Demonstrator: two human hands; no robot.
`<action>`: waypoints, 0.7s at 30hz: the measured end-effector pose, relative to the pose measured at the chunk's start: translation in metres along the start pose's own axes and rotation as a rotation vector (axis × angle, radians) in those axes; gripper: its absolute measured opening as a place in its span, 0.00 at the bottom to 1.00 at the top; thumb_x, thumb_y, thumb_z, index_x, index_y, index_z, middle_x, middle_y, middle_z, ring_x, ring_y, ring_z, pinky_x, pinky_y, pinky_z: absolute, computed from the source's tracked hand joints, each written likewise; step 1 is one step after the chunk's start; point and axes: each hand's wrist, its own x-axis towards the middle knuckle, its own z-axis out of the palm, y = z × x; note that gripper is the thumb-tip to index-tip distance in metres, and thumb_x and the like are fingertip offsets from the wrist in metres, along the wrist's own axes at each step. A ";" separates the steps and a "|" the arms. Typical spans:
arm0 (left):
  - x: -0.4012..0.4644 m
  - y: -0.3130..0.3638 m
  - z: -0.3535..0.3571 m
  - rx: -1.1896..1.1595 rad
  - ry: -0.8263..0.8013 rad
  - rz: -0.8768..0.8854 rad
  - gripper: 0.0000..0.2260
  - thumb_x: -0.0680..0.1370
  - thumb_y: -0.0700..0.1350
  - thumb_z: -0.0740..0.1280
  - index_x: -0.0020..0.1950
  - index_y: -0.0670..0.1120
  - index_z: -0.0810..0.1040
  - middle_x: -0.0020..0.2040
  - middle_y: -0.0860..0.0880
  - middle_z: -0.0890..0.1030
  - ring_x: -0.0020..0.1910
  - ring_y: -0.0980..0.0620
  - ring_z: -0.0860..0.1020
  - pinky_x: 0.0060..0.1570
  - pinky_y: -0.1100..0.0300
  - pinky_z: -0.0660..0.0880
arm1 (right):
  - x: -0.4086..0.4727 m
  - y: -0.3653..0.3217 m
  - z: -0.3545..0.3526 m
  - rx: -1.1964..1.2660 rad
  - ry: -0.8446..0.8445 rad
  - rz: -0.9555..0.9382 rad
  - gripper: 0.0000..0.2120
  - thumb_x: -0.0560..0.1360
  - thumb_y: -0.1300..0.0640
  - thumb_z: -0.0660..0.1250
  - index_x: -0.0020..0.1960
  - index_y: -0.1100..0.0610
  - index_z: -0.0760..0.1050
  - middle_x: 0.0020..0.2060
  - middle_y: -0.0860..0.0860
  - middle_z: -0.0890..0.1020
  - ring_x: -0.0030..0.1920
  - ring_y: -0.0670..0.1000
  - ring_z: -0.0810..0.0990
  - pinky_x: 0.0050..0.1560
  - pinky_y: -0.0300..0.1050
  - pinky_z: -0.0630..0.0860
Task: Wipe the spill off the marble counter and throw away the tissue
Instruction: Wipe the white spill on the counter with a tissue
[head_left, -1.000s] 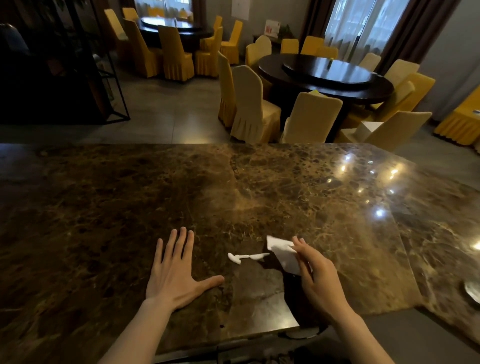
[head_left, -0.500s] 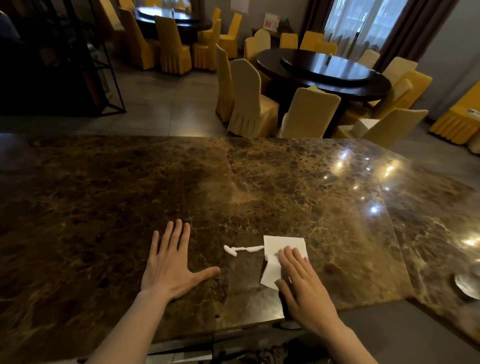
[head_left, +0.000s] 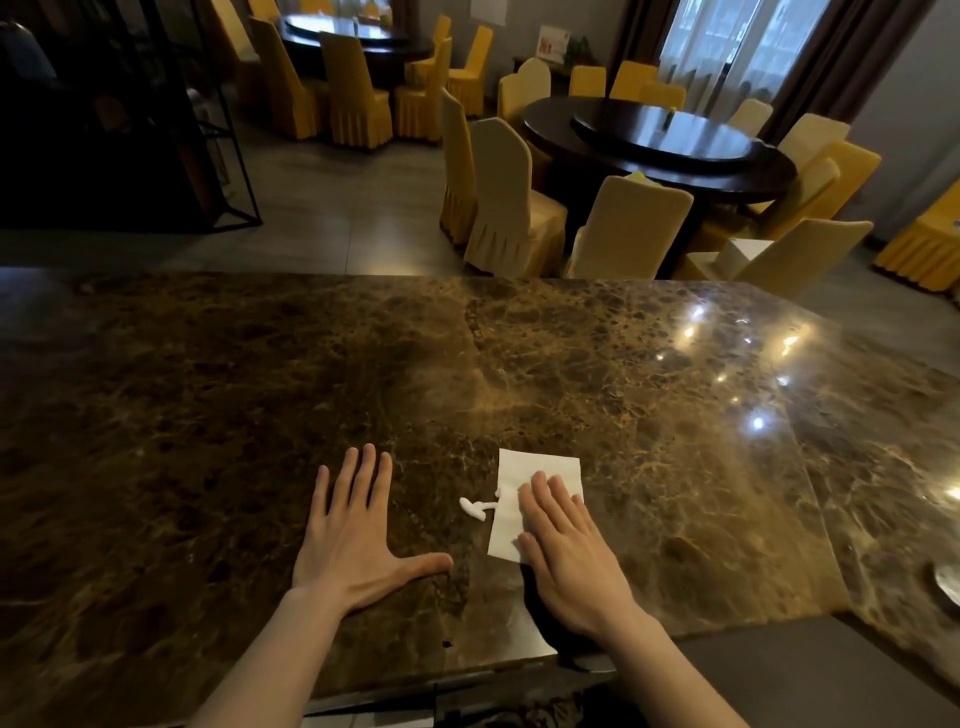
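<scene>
A white tissue (head_left: 524, 478) lies flat on the brown marble counter (head_left: 260, 395), near its front edge. My right hand (head_left: 569, 561) presses palm-down on the tissue's right half, fingers together. The tissue's left edge covers the right end of a thin white spill (head_left: 475, 508); the spill's left end still shows. My left hand (head_left: 353, 540) rests flat on the counter to the left of the spill, fingers spread, holding nothing.
A round metal object (head_left: 948, 584) sits at the counter's far right edge. Beyond the counter stand a dark round dining table (head_left: 660, 140) and yellow-covered chairs (head_left: 504, 208). A dark shelf frame (head_left: 104, 130) is at the back left.
My right hand laid the tissue flat on the counter and slid it left onto the spill's right end. The left hand stayed in place.
</scene>
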 end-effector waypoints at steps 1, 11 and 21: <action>0.000 -0.001 0.000 0.003 -0.005 0.001 0.68 0.57 0.93 0.39 0.83 0.48 0.29 0.84 0.47 0.28 0.81 0.47 0.25 0.83 0.38 0.33 | 0.000 0.004 -0.001 -0.011 0.013 0.010 0.27 0.84 0.43 0.44 0.81 0.49 0.44 0.80 0.47 0.44 0.78 0.47 0.34 0.79 0.50 0.41; 0.001 -0.001 0.001 0.027 -0.017 0.000 0.68 0.57 0.93 0.39 0.82 0.49 0.28 0.83 0.47 0.27 0.81 0.47 0.25 0.83 0.38 0.33 | -0.017 0.017 -0.008 -0.072 -0.028 0.025 0.27 0.84 0.43 0.41 0.80 0.49 0.41 0.80 0.46 0.42 0.78 0.47 0.33 0.79 0.50 0.41; -0.001 0.003 -0.005 0.042 -0.043 -0.007 0.68 0.56 0.92 0.36 0.82 0.48 0.27 0.82 0.47 0.26 0.81 0.46 0.25 0.83 0.38 0.33 | 0.039 0.010 -0.023 -0.065 -0.094 0.132 0.28 0.85 0.48 0.45 0.80 0.53 0.39 0.80 0.52 0.38 0.78 0.53 0.34 0.79 0.51 0.38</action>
